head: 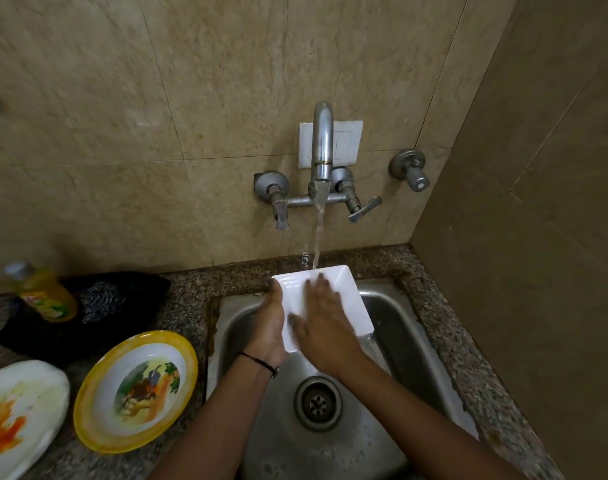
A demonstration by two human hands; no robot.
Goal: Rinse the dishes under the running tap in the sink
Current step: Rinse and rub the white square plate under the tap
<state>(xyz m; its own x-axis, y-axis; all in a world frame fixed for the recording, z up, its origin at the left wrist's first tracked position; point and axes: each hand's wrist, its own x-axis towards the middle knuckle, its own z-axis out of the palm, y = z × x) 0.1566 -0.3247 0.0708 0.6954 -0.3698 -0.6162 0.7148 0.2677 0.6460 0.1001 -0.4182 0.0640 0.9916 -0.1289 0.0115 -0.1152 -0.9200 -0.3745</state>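
Tap (321, 147): on the wall, running; the water (317, 237) falls in a thin stream onto the far edge of the dish.
Dish (356, 313): white, square, held tilted over the back of the sink (399, 334), under the stream, with its hollow face towards the camera.
Left hand (269, 323): grips the dish's left edge, thumb on the rim near the top corner; its fingers seem to lie behind the dish, out of sight. A dark band sits on the wrist.
Right hand (321, 327): lies flat on the dish's inner face, fingers straight and spread, fingertips at the water; it is blurred.
Hands: close together, both on the dish.
Drain (317, 403): in the sink floor, below the wrists.
Bench (191, 306): speckled stone, around the sink.
Bowl (136, 389): yellow-rimmed with a printed picture, on the bench left of the sink.
Plate (18, 410): white with orange smears, left of the bowl, at the frame edge.
Bottle (44, 294): yellow liquid, lying on a black cloth (105, 306) behind the bowl.
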